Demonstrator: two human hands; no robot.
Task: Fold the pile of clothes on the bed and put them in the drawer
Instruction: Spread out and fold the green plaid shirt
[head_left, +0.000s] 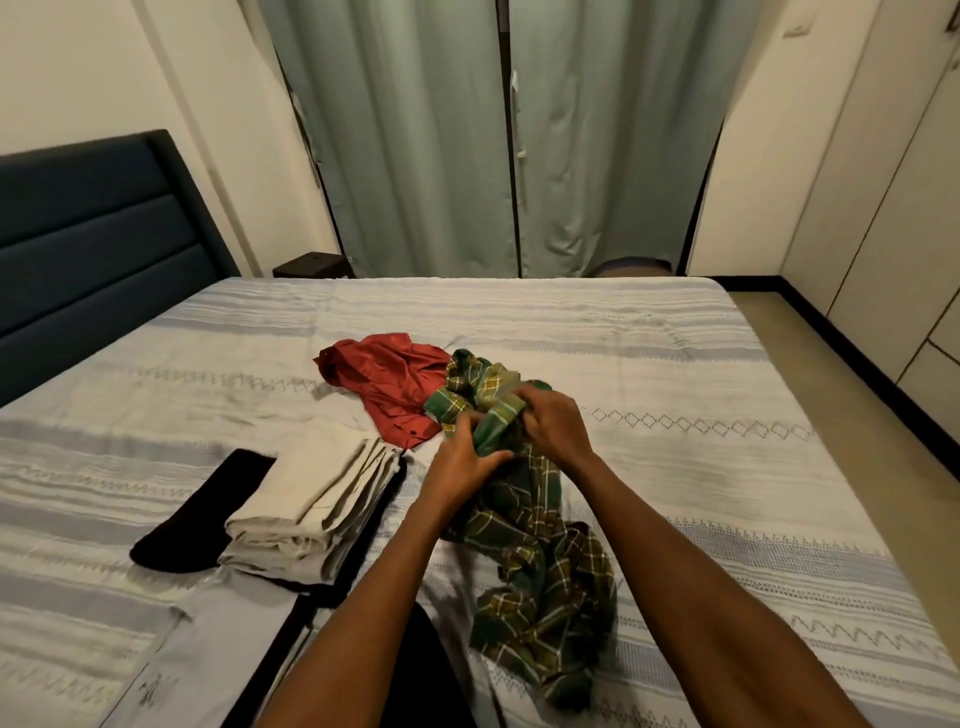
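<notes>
Your left hand (465, 460) and right hand (553, 422) both grip a crumpled green plaid shirt (540, 561), bunched mid-bed (675, 364) and trailing toward you. A rumpled red shirt (395, 384) lies just behind it; folded cream clothes (317, 504) sit left. No readable labels.

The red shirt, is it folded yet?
No, the red shirt lies crumpled on the bed, beyond the plaid shirt that both hands grip.
</notes>
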